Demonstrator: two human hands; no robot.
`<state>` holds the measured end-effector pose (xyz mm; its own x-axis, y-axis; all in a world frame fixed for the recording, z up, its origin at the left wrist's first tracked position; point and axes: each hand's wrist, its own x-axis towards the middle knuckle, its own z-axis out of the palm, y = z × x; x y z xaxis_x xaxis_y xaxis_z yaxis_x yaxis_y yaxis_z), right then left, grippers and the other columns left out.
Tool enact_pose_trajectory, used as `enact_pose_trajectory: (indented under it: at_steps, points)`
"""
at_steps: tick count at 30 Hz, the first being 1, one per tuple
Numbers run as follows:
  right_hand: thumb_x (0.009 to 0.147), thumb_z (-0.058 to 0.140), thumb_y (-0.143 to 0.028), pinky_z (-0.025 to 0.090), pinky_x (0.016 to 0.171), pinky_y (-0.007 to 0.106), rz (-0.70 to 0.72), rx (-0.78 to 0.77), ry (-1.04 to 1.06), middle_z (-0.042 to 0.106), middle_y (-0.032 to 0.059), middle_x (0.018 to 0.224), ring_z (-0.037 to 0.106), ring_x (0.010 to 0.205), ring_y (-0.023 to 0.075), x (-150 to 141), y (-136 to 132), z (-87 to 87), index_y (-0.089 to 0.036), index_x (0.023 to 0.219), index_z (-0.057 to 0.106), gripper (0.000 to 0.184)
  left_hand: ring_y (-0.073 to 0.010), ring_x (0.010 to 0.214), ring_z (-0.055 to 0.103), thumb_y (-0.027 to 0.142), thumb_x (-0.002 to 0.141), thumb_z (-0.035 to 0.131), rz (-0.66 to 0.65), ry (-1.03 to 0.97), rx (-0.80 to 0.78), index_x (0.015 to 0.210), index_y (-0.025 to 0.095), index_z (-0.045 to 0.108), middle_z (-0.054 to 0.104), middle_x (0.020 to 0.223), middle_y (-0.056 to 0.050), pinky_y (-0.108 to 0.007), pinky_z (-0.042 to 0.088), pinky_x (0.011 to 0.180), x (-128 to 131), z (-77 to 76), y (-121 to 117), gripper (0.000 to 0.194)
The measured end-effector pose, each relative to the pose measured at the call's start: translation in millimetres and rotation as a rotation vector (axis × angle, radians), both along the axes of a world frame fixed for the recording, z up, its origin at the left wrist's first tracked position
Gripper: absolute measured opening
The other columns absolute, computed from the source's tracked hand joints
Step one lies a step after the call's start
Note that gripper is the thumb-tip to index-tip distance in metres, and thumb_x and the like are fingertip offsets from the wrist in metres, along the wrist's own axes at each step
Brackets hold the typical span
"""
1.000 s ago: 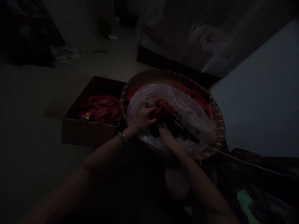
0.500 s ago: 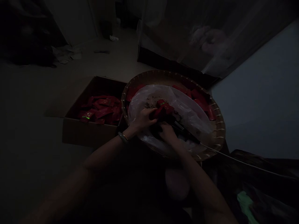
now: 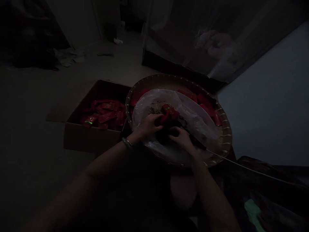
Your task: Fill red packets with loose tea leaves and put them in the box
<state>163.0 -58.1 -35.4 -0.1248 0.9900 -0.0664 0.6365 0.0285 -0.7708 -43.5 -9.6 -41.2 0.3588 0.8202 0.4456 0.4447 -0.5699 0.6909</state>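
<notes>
In dim light, my left hand (image 3: 150, 126) grips a small red packet (image 3: 166, 118) over a clear plastic sheet (image 3: 205, 124). My right hand (image 3: 181, 138) is just to its right and nearer me, thumb and fingers curled together; whatever they pinch is lost in shadow. Beside it lies a dark, long device (image 3: 199, 143) with a pale cable running off to the right. Dark loose bits like dried leaves (image 3: 155, 105) are scattered on the sheet behind my left hand. All this lies in a round woven basket tray (image 3: 226, 130).
Several red packets (image 3: 205, 103) lie along the tray's far right side. Left of the tray, an open cardboard box (image 3: 93, 137) holds a heap of red packets (image 3: 106, 112). A pale wall (image 3: 270, 122) rises at right; a pale green thing (image 3: 253, 209) lies at lower right.
My right hand has moved a little right and its fingers have lifted and curled. My left hand keeps the red packet in nearly the same place.
</notes>
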Motion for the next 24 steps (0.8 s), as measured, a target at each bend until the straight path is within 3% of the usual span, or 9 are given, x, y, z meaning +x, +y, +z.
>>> enact_pose_trajectory:
  at_steps: [5,9,14,19,24]
  points:
    - [0.060,0.072,-0.036,0.055,0.062,0.029,-0.255,-0.266,0.507,0.066,-0.0002,0.079,0.066,0.068,0.0154,15,-4,8.6,-0.019,0.092,0.059,0.039,-0.0208,0.092,0.062,0.025,0.072,0.068,-0.042,0.049,-0.029,0.118,0.016,0.058,0.067,0.106,-0.008,-0.034,0.048,0.081,2,-0.2,-1,0.048]
    - [0.056,0.078,-0.036,0.055,0.063,0.027,-0.280,-0.316,0.633,0.065,-0.0021,0.074,0.067,0.066,0.0134,22,-6,23.6,-0.020,0.092,0.058,0.043,-0.0214,0.094,0.061,0.026,0.071,0.069,-0.084,0.104,-0.038,0.118,0.017,0.059,0.067,0.107,-0.008,-0.035,0.047,0.083,3,1.1,-4,0.049]
    - [0.057,0.079,-0.033,0.055,0.067,0.027,-0.171,-0.263,0.574,0.066,-0.0013,0.078,0.067,0.069,0.0136,23,-5,50.7,-0.020,0.093,0.060,0.042,-0.0223,0.095,0.060,0.024,0.071,0.069,-0.135,0.168,-0.035,0.119,0.017,0.058,0.066,0.108,-0.008,-0.035,0.046,0.084,4,1.8,-5,0.050]
    - [0.062,0.075,-0.032,0.055,0.067,0.030,-0.053,-0.179,0.333,0.068,0.0009,0.082,0.066,0.068,0.0151,10,-4,76.6,-0.020,0.094,0.064,0.036,-0.0225,0.094,0.059,0.026,0.070,0.069,-0.193,0.199,-0.011,0.120,0.018,0.057,0.066,0.106,-0.007,-0.034,0.045,0.082,4,-0.7,-4,0.051]
    - [0.069,0.067,-0.028,0.052,0.080,0.034,0.076,-0.041,0.116,0.069,0.0031,0.093,0.065,0.084,0.0192,-1,-1,82.9,-0.020,0.097,0.066,0.029,-0.0204,0.084,0.059,0.028,0.074,0.067,-0.249,0.168,0.019,0.110,0.019,0.062,0.067,0.096,-0.005,-0.032,0.044,0.077,4,3.2,-6,0.037]
